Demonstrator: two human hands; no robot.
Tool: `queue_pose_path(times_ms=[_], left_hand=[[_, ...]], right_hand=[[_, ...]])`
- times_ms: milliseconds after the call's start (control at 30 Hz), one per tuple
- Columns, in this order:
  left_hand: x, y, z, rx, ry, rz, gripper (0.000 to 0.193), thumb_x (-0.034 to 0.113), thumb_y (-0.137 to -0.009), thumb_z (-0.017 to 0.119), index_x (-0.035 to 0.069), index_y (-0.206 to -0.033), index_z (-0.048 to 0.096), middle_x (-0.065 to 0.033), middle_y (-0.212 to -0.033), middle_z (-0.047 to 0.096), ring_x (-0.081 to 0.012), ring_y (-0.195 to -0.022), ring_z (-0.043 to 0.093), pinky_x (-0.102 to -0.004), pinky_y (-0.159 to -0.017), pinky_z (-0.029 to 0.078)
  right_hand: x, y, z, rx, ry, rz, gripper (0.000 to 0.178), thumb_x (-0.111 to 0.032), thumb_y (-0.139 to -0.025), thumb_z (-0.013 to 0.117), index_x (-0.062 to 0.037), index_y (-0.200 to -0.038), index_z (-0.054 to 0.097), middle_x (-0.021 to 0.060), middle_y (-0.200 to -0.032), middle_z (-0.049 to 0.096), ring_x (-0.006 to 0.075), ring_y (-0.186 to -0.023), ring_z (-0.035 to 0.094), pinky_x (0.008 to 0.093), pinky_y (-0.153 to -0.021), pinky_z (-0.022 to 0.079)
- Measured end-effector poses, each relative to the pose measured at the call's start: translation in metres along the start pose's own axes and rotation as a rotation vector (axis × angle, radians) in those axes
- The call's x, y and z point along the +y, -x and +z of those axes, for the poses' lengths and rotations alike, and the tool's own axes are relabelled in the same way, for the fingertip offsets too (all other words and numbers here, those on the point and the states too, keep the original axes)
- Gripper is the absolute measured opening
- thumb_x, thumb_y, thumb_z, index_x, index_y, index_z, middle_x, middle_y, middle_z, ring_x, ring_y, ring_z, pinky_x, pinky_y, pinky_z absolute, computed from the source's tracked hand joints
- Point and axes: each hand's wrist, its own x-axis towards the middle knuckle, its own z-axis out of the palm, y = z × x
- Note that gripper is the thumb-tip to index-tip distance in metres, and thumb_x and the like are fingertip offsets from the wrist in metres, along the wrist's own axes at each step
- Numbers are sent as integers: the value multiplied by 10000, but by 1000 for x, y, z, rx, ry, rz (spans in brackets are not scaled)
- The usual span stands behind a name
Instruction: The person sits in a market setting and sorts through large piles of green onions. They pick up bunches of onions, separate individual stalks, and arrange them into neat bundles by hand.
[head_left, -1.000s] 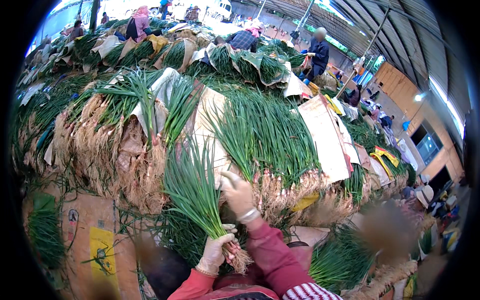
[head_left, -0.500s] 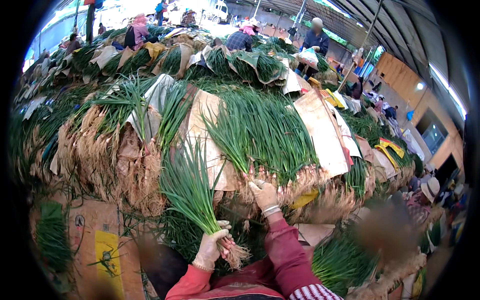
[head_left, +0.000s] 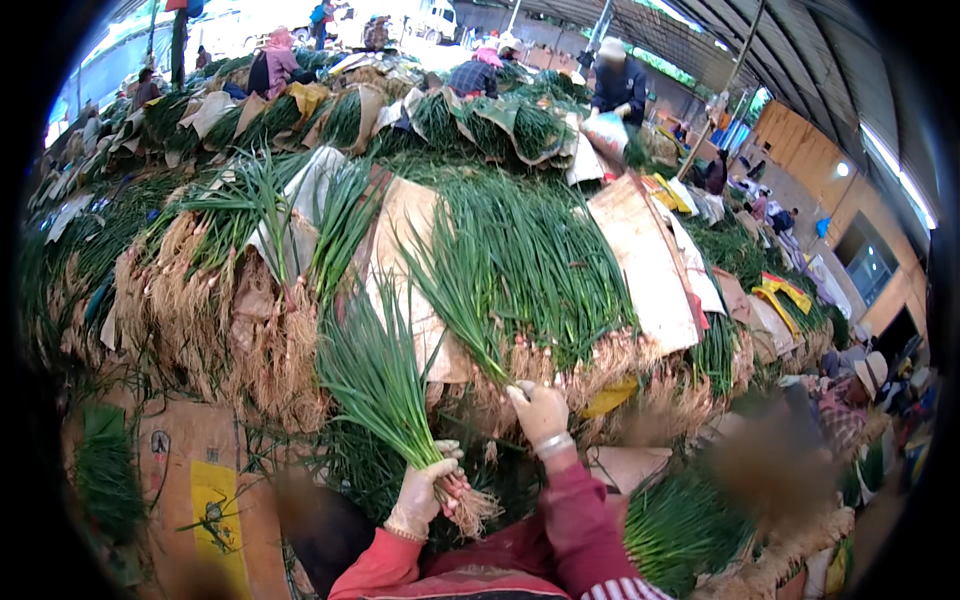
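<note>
My left hand (head_left: 416, 497), in a pale glove, is closed round a thick bunch of green onions (head_left: 383, 390). Their long green leaves fan up and away to the left, and the pinkish bulbs and stringy roots stick out past my fingers. My right hand (head_left: 541, 413), gloved as well, pinches the root end of a few green onions (head_left: 480, 350) at the front edge of the heap. Their leaves still lie against the large row of green onions (head_left: 560, 265), whose roots hang toward me.
Cardboard sheets (head_left: 640, 265) divide the heap. Further left, more rooty onions (head_left: 265, 350) hang over its edge. A loose green pile (head_left: 685, 525) lies at my lower right, and flattened cardboard (head_left: 175, 480) at lower left. Several people work beyond; one standing person (head_left: 618, 85) handles a bag.
My right hand has shifted slightly right and down, drawing the pinched onions a little out of the row. The left hand keeps its bunch. The standing person has leaned toward the bag.
</note>
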Motion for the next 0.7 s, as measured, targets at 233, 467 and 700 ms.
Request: queue_pose_path(times_ms=[233, 467, 700], left_hand=[[-2, -3, 3, -17, 29, 9, 178, 58, -837, 636, -21, -979, 564, -158, -843, 656, -199, -574, 640, -299, -475, 536], [-6, 0, 1, 33, -96, -26, 165, 67, -847, 613, -18, -981, 569, -109, -729, 631, -153, -466, 583, -256, -380, 482], [-10, 0, -8, 26, 32, -8, 156, 40, -830, 608, -11, -974, 574, -114, -731, 629, -170, -474, 583, -267, -389, 478]], right_hand=[[-43, 77, -4, -172, -300, -219, 264, -345, -925, 548, -124, -906, 690, 101, -661, 643, 269, -575, 633, 376, -505, 486], [-30, 72, 33, -484, -386, 64, 358, -388, -965, 476, -96, -871, 660, 78, -679, 646, 228, -588, 624, 362, -523, 464], [-56, 78, 63, -710, -1688, 686, 267, -293, -971, 514, -43, -992, 602, -37, -728, 569, 87, -583, 528, 232, -527, 446]])
